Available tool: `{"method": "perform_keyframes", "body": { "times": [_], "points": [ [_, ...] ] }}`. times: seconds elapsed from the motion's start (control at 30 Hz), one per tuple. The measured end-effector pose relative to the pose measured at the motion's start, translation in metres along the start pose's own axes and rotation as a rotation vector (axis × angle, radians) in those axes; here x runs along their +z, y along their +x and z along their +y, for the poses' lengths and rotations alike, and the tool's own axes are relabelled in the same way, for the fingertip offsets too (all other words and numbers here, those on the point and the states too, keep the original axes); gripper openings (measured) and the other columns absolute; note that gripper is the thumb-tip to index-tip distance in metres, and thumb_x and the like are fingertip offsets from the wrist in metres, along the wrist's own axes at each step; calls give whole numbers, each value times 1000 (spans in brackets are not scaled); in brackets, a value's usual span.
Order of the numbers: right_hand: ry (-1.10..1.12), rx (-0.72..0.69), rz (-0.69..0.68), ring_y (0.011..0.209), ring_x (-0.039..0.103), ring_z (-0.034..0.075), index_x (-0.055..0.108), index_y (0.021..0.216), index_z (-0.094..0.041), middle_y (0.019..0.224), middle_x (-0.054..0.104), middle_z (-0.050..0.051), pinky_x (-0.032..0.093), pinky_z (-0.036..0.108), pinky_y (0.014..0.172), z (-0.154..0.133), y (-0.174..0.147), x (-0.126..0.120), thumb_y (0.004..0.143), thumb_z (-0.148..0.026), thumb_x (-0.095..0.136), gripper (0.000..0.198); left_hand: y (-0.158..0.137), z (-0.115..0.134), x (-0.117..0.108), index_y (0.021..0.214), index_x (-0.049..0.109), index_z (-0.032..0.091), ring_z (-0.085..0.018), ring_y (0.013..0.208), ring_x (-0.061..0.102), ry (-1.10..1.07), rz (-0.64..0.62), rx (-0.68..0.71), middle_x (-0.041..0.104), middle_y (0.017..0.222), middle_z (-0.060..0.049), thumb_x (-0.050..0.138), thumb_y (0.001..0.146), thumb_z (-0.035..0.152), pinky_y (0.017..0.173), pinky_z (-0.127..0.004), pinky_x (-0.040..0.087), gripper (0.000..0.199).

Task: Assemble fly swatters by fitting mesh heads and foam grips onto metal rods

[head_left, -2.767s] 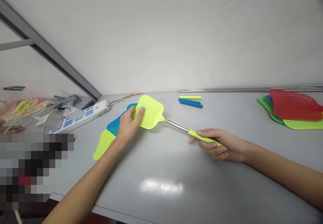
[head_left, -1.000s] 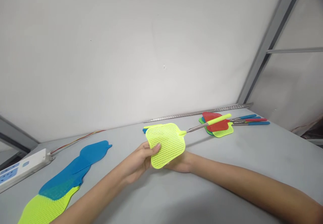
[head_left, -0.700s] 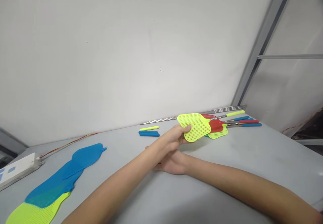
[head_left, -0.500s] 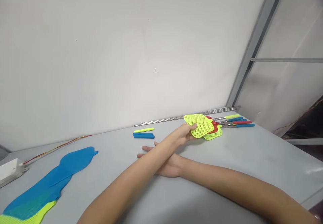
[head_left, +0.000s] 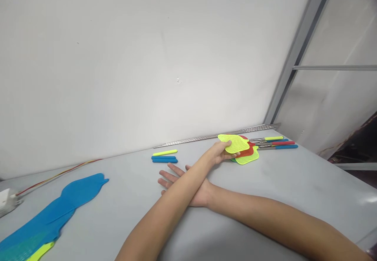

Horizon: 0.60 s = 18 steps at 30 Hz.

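Observation:
My left hand (head_left: 221, 152) pinches the head of a yellow-green fly swatter (head_left: 235, 144), thumb on top, over a pile at the right of the table. Under it lie a red swatter head (head_left: 246, 150) and another yellow-green swatter (head_left: 247, 158). Their metal rods end in yellow, red and blue handles (head_left: 285, 146). My left forearm crosses above my right wrist. Palm partly up and fingers spread, my right hand (head_left: 200, 195) holds nothing; the forearm hides part of it. Beyond its fingertips lie a yellow grip (head_left: 165, 152) and blue grips (head_left: 164, 160).
Overlapping blue swatter heads (head_left: 84, 188) lie at the left of the grey table (head_left: 123, 221), with a yellow-green one (head_left: 41, 251) partly beneath. A white box (head_left: 7, 202) with thin wires stands far left. Metal rods (head_left: 191, 139) run along the white wall (head_left: 132, 64).
My left hand has brought the yellow-green swatter lower onto the pile, its handle now lying lower too. The fingers of my right hand have spread wider. The view has shifted slightly right.

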State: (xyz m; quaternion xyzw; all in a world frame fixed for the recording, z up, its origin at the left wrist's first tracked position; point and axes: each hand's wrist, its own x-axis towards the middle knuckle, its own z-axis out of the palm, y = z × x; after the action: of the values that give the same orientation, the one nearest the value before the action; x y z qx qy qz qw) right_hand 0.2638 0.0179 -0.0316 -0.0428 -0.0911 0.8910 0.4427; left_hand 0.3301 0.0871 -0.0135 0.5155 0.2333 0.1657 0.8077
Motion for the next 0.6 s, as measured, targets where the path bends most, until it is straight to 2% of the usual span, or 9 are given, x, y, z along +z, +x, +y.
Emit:
{"method": "perform_keyframes", "body": {
  "times": [0.1, 0.2, 0.27, 0.33, 0.43, 0.6],
  "points": [
    [11, 4, 37, 109, 42, 20, 41, 115, -22, 124, 39, 6, 32, 39, 85, 1, 0, 3, 79, -42, 27, 44, -3, 0, 1, 108, 43, 12, -15, 64, 60, 87, 44, 52, 57, 99, -11, 50, 75, 26, 58, -28, 52, 36],
    [21, 4, 25, 110, 41, 21, 42, 114, -21, 124, 39, 6, 32, 39, 85, 1, -1, 5, 80, -40, 24, 43, -4, 0, 4, 112, 39, 17, -12, 55, 57, 188, 139, 98, 58, 92, -6, 50, 74, 22, 46, -24, 49, 39],
    [18, 2, 19, 110, 40, 21, 42, 114, -21, 125, 38, 5, 31, 40, 85, 1, -1, 5, 81, -39, 23, 43, -4, 0, 4, 110, 40, 16, -9, 52, 55, 252, 198, 105, 58, 85, -4, 48, 77, 22, 43, -22, 46, 35],
    [6, 2, 37, 110, 40, 21, 42, 114, -21, 125, 38, 5, 32, 39, 85, 1, -1, 5, 81, -39, 23, 42, -4, 0, 4, 107, 43, 14, -8, 57, 54, 303, 250, 105, 56, 83, -3, 46, 79, 24, 48, -22, 46, 29],
    [-12, 0, 57, 109, 41, 20, 43, 113, -22, 125, 38, 5, 32, 39, 84, 1, -1, 5, 81, -39, 24, 41, -5, 1, 2, 103, 46, 13, -11, 70, 54, 349, 320, 106, 53, 91, -4, 44, 80, 27, 58, -26, 47, 27],
    [-12, -2, 40, 110, 41, 20, 42, 114, -22, 126, 37, 4, 32, 39, 85, 2, -1, 4, 81, -37, 24, 41, -4, 0, 2, 105, 46, 14, -13, 78, 54, 374, 355, 88, 52, 97, -6, 44, 80, 28, 65, -31, 47, 29]
  ]
}}
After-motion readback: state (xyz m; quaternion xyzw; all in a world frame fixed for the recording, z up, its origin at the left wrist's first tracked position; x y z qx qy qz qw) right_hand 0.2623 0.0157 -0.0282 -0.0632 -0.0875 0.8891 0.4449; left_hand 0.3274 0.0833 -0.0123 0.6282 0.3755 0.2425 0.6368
